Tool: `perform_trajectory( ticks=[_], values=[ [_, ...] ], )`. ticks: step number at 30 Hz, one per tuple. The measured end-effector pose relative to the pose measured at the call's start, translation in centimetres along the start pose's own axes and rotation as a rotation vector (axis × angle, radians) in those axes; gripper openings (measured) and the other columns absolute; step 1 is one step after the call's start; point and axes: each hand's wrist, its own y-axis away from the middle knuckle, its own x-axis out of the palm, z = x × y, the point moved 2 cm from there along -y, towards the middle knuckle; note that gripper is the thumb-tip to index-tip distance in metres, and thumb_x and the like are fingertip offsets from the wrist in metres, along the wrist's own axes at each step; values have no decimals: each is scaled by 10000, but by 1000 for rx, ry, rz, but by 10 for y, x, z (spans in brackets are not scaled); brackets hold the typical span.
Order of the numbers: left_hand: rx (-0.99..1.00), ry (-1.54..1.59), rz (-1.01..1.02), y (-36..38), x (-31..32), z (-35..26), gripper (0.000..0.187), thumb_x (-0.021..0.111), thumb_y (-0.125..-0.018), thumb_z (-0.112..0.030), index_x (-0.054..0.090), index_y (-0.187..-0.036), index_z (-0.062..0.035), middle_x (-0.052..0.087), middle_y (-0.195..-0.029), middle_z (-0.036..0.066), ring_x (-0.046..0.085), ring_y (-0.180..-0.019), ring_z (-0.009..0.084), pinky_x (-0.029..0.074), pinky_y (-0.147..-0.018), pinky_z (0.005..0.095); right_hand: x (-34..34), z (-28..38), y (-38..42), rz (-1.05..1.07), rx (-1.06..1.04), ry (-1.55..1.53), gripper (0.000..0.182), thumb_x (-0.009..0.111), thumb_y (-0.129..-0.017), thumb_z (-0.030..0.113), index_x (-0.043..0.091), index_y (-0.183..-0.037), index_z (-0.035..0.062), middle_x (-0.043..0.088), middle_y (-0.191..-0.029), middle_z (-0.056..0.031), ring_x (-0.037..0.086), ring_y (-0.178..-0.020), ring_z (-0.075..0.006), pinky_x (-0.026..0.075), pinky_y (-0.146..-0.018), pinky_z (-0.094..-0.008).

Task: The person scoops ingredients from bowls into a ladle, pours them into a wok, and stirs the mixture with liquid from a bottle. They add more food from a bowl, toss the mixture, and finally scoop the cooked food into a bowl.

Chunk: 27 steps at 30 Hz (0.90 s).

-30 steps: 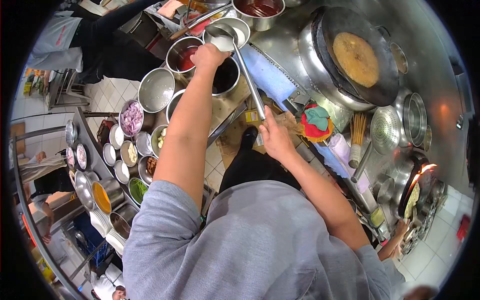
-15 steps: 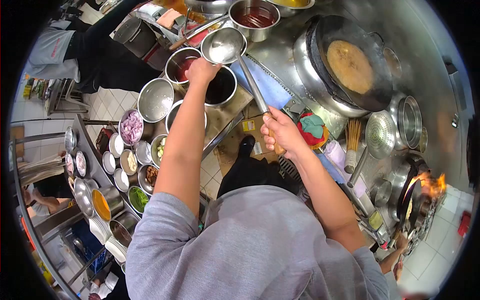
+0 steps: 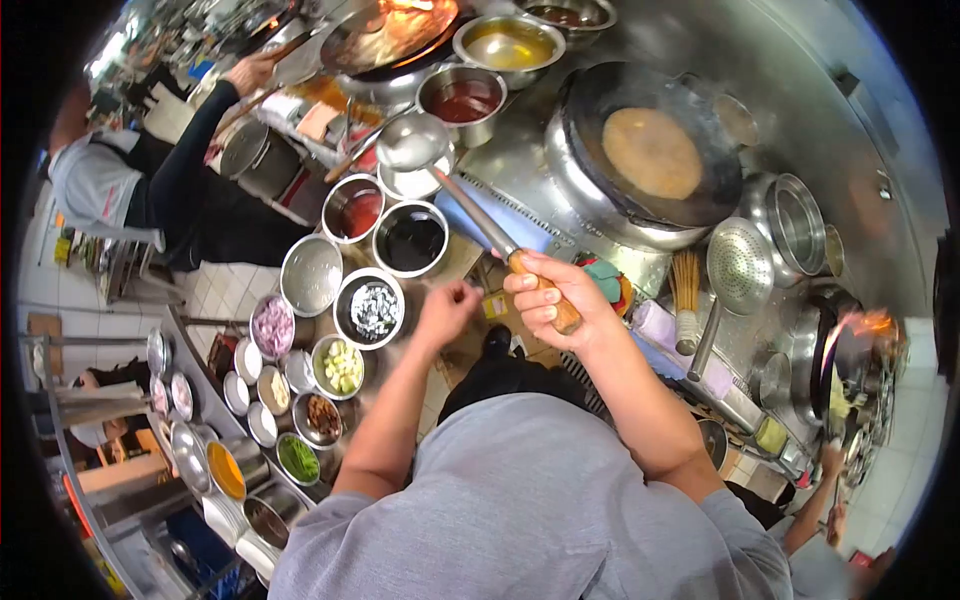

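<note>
My right hand (image 3: 555,300) is wrapped round the wooden grip of a ladle (image 3: 490,232). The ladle's metal bowl is over a container of white contents (image 3: 412,186), at the back of a group of metal pots. My left hand (image 3: 450,312) hangs in front of my body with its fingers curled together; whether anything is inside them is hidden. Closest to it are a pot with dark, shiny liquid (image 3: 370,308) and another pot of dark liquid (image 3: 411,238). A wok (image 3: 655,150) with brown liquid sits on the stove ahead.
A perforated strainer (image 3: 740,265) and a bamboo brush (image 3: 686,290) lie at the right. Bowls of chopped onion (image 3: 273,326) and other ingredients stand at the left. Flames rise by a wok (image 3: 390,40) at the back and another at the right. A co-worker (image 3: 110,190) stands at the left.
My left hand has drawn back from the pots towards my body. The ladle has risen and shifted slightly left, with my right hand still round its grip. The view has turned.
</note>
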Motion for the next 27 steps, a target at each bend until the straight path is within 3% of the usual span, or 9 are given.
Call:
perform_trajectory(
  ticks=[3,8,10,15,18,20,22,24,27],
  values=[
    [56,-67,73,6,30,-16,201,619,-811,-210,572,-777,-17,545,-606,44,478,-550,112,413,-538,285,21,3,36,111,48,-346,274,423,-939,160,448,-1184,39,436,-740,-8,419,-475,-17,388,-401,-179],
    [133,-443,306,-9,84,-64,414,657,-759,-275,488,-1078,-74,597,-760,119,595,-724,261,461,-642,337,29,15,107,70,-185,-300,127,476,-931,194,422,-862,101,445,-738,-12,429,-481,-35,387,-393,-191],
    [215,-546,370,-20,107,-78,517,675,-742,-309,448,-1151,-93,606,-848,135,602,-825,286,467,-704,363,23,23,134,-63,-310,-106,186,398,-961,204,438,-1107,95,428,-769,-13,417,-476,-25,370,-378,-173],
    [416,-1211,434,-55,172,-117,792,715,-634,-529,390,-1241,-139,451,-1249,175,481,-1117,319,366,-897,516,-2,64,167,-496,-518,351,159,520,-908,192,459,-1032,115,441,-680,6,411,-483,-49,347,-392,-196],
    [526,-1444,512,-66,208,-118,799,717,-630,-543,390,-1233,-132,527,-1183,159,528,-1085,301,356,-913,505,-50,99,173,-940,-479,1085,293,475,-901,165,439,-1184,98,527,-700,-58,481,-463,-124,418,-393,-260],
    [481,-1498,623,-75,226,-114,796,720,-629,-545,395,-1224,-128,558,-1150,148,547,-1068,290,362,-911,494,-80,120,171,-1380,-583,2055,469,478,-874,165,366,-1323,91,609,-796,-139,551,-519,-235,473,-470,-335],
    [427,-1552,737,-77,234,-107,793,722,-628,-547,399,-1216,-123,588,-1116,137,567,-1052,278,368,-909,483,-100,123,138,-1512,-426,1911,529,478,-867,176,321,-1366,101,620,-901,-208,585,-603,-318,494,-541,-377],
    [407,-1428,715,-83,234,-108,735,729,-651,-472,398,-1195,-106,625,-1063,124,592,-1018,282,400,-894,458,-112,121,136,-1386,-596,1692,535,497,-872,171,317,-1372,110,616,-783,-140,555,-523,-237,472,-477,-330],
    [273,-987,636,-86,212,-100,590,699,-703,-329,435,-1167,-78,620,-1037,125,607,-962,278,452,-848,429,-125,109,175,-847,-583,693,559,551,-845,174,353,-1365,125,542,-664,-37,451,-435,-87,410,-398,-252]
  ],
)
